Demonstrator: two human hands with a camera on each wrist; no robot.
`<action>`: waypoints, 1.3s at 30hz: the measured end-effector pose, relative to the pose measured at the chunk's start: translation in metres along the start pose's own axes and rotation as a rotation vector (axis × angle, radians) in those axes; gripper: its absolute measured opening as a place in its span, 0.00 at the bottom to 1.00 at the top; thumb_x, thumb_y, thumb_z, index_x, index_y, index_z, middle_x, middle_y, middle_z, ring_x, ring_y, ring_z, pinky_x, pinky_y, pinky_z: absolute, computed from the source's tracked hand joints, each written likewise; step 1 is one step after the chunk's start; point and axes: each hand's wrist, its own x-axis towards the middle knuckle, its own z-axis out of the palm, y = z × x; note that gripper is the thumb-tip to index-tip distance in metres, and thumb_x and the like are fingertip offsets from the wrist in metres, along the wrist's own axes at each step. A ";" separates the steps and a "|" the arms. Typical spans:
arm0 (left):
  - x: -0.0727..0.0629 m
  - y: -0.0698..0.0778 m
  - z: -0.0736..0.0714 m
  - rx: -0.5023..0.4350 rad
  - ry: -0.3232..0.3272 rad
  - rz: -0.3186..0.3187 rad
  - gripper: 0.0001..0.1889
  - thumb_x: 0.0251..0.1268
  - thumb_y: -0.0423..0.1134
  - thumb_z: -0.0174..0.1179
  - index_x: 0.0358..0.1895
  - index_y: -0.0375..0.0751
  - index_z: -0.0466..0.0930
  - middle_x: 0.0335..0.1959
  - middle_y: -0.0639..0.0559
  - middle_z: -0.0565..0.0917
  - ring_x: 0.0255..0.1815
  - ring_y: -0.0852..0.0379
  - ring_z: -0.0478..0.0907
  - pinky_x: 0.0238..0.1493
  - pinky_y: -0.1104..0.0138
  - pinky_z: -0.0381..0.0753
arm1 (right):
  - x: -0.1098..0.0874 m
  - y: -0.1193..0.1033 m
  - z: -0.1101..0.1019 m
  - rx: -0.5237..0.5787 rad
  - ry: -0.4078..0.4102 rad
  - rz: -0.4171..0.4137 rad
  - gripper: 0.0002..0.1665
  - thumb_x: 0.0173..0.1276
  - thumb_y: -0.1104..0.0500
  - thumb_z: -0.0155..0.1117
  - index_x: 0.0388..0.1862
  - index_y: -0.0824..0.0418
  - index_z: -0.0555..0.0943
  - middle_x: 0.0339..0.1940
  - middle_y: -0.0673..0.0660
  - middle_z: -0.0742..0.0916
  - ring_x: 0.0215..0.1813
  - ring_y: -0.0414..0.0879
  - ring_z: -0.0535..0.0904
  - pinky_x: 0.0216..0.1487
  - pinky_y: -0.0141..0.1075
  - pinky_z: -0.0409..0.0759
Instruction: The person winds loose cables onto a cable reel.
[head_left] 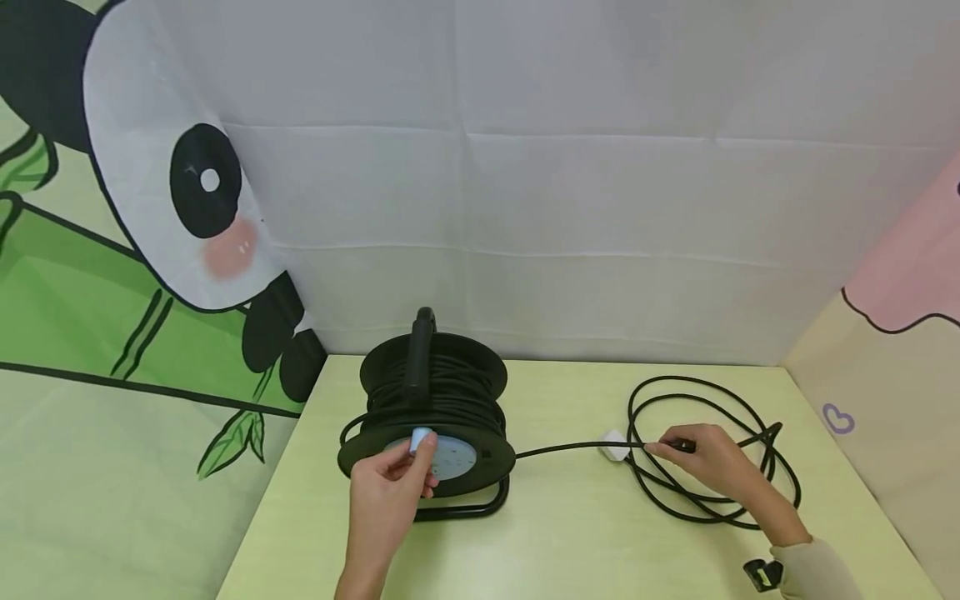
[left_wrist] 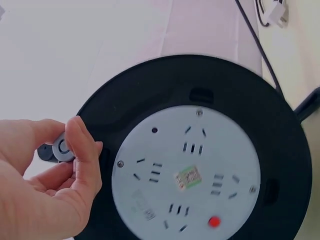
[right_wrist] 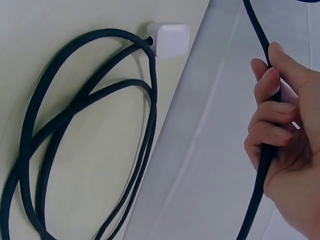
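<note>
A black cable reel stands on the table at the centre of the head view, with black cable wound between its discs. My left hand pinches the light blue-grey knob at the left of its front disc. In the left wrist view, thumb and fingers curl round that knob, beside a pale socket panel with a red button. My right hand grips the black cable, which runs nearly straight from the reel. In the right wrist view, the fingers wrap the cable, hiding part of it.
Loose cable loops lie on the table under and around my right hand. A white plug lies at their left side. The reel has an upright carrying handle. A white cloth wall rises behind the table.
</note>
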 end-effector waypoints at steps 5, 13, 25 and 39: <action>-0.002 -0.002 0.010 -0.053 -0.041 0.023 0.16 0.70 0.40 0.69 0.37 0.25 0.87 0.23 0.39 0.83 0.20 0.53 0.83 0.27 0.67 0.86 | 0.003 -0.005 0.007 0.044 0.005 -0.013 0.06 0.72 0.54 0.71 0.32 0.49 0.88 0.19 0.39 0.79 0.21 0.32 0.65 0.23 0.31 0.67; -0.005 -0.005 0.022 -0.107 -0.099 0.031 0.16 0.71 0.39 0.68 0.37 0.23 0.86 0.22 0.44 0.83 0.19 0.56 0.82 0.25 0.67 0.86 | 0.005 -0.012 0.015 0.081 0.011 -0.051 0.07 0.71 0.55 0.71 0.31 0.48 0.87 0.18 0.40 0.76 0.21 0.32 0.63 0.22 0.32 0.64; -0.010 -0.011 0.038 -0.124 -0.154 -0.006 0.18 0.70 0.40 0.69 0.39 0.21 0.85 0.23 0.41 0.84 0.21 0.58 0.83 0.27 0.67 0.87 | 0.012 -0.023 0.016 0.131 0.009 -0.062 0.09 0.72 0.55 0.70 0.30 0.45 0.86 0.16 0.38 0.70 0.20 0.31 0.59 0.21 0.31 0.62; -0.014 -0.012 0.047 -0.081 -0.122 0.058 0.16 0.70 0.40 0.68 0.36 0.25 0.87 0.20 0.46 0.84 0.18 0.59 0.82 0.24 0.69 0.85 | 0.008 -0.043 0.013 0.123 -0.037 -0.111 0.11 0.71 0.53 0.71 0.28 0.41 0.86 0.16 0.36 0.71 0.20 0.30 0.61 0.22 0.29 0.64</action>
